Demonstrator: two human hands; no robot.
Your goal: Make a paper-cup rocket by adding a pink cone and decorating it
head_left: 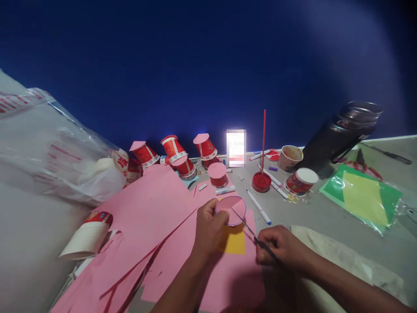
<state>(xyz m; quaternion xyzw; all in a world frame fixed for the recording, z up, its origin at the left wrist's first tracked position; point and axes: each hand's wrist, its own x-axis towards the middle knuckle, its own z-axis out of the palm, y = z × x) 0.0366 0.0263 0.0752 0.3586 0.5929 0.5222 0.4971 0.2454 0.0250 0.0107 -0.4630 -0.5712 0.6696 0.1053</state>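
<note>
My left hand (210,221) pinches a round piece of pink paper (236,206) by its left edge, thumb on top. A purple line runs round the rim of this disc. Dark-handled scissors (252,234) are gripped in my right hand (280,248), and their blades reach up and left over the disc's middle. Whether the blades touch the paper I cannot tell. Under both hands lie large pink paper sheets (202,278) and a yellow paper square (235,241). A blue-tipped marker (259,208) rests just right of the disc.
Red paper cups (174,150) with pink tops stand along the back. A red stick (263,143) rises from a red round base (260,182). At right are a dark flask (339,134), a cup (300,181) and a green-yellow packet (365,195). A plastic bag (58,152) fills the left.
</note>
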